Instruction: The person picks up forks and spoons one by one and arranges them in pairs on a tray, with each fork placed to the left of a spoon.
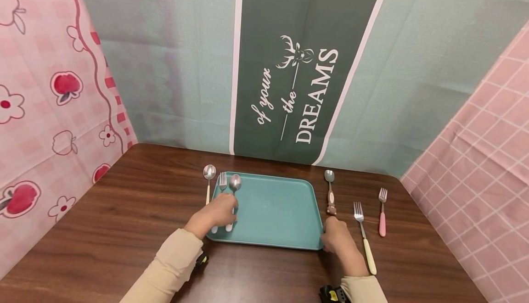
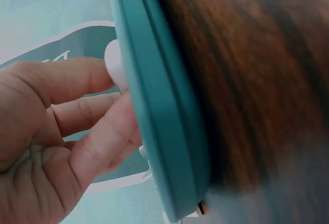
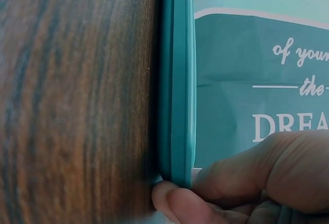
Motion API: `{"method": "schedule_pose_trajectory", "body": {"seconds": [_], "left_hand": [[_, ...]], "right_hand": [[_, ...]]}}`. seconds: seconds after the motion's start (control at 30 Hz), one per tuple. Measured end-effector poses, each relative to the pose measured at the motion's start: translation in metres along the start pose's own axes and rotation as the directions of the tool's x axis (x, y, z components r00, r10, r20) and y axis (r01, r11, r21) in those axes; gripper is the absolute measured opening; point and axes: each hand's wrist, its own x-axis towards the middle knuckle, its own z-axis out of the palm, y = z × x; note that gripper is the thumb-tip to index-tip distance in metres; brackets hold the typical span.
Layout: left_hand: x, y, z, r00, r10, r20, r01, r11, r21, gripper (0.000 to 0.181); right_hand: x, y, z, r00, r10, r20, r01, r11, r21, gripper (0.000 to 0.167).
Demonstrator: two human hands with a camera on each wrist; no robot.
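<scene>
On the teal tray, near its left edge, lie a fork and a spoon, both with white handle ends. My left hand is over these two and pinches the spoon's handle; its fingers hide the middle of both handles. In the left wrist view the thumb and fingers of that hand close around a white handle end just above the tray rim. My right hand grips the tray's front right corner, with fingertips on the rim in the right wrist view.
Left of the tray lies a spoon with a cream handle. To its right are a brown-handled spoon, a yellow-handled fork and a pink-handled fork. Cloth-covered walls border the brown wooden table behind and at both sides.
</scene>
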Motion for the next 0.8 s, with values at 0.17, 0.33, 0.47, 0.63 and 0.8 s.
{"method": "schedule_pose_trajectory", "body": {"seconds": [0.17, 0.33, 0.47, 0.63, 0.8], "left_hand": [[-0.0003, 0.0000, 0.0009, 1.000, -0.021, 0.008, 0.021, 1.000, 0.005, 0.013], [0.0002, 0.0000, 0.0012, 1.000, -0.023, 0.008, 0.023, 1.000, 0.008, 0.013], [-0.0007, 0.0012, 0.0015, 1.000, -0.027, 0.015, 0.027, 0.999, 0.017, 0.008], [-0.0019, 0.0032, 0.0015, 0.999, -0.031, 0.023, 0.030, 0.999, 0.031, 0.016], [-0.0013, 0.0045, 0.0005, 0.999, -0.037, 0.024, 0.036, 0.998, 0.053, 0.016]], "right_hand": [[-0.0003, 0.0010, 0.0007, 1.000, 0.000, 0.006, 0.000, 1.000, 0.000, 0.029], [0.0003, 0.0020, 0.0015, 1.000, -0.006, -0.004, 0.006, 1.000, 0.000, 0.029], [0.0005, 0.0021, 0.0018, 1.000, -0.007, -0.005, 0.007, 1.000, 0.004, 0.030], [0.0009, 0.0017, 0.0017, 1.000, -0.012, -0.014, 0.012, 1.000, 0.006, 0.033], [0.0013, 0.0015, 0.0008, 1.000, -0.005, -0.007, 0.005, 1.000, 0.013, 0.036]]}}
